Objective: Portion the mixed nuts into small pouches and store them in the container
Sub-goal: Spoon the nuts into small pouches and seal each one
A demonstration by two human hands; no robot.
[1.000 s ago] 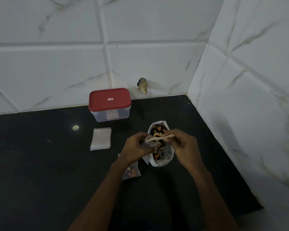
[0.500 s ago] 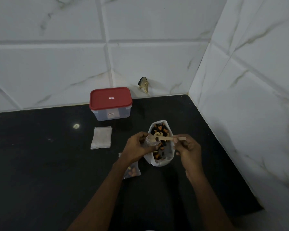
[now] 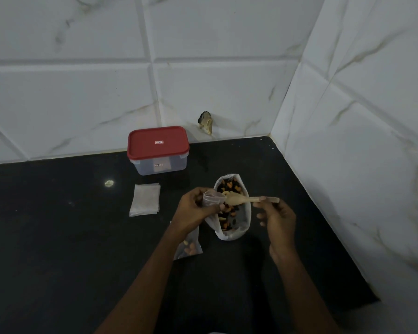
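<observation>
An open white bag of mixed nuts (image 3: 234, 227) stands on the black counter. Over it, my left hand (image 3: 193, 213) pinches a small clear pouch (image 3: 211, 197) with its mouth facing right. My right hand (image 3: 279, 219) grips the handle of a wooden spoon (image 3: 241, 200), whose bowl carries a few nuts at the pouch's mouth. A filled pouch (image 3: 190, 247) lies on the counter under my left wrist. A stack of flat clear pouches (image 3: 144, 199) lies to the left. The clear container with its red lid (image 3: 157, 143) shut stands at the back.
White marble-look tiles form the back wall and the right wall (image 3: 362, 141), meeting in a corner. A small brownish lump (image 3: 206, 122) sticks to the back wall near the counter. A pale spot (image 3: 109, 183) marks the black counter (image 3: 58, 249) at left.
My right hand has slid back along the spoon handle to the right and levelled the spoon, so its bowl now sits at the pouch mouth. The left hand stays on the pouch.
</observation>
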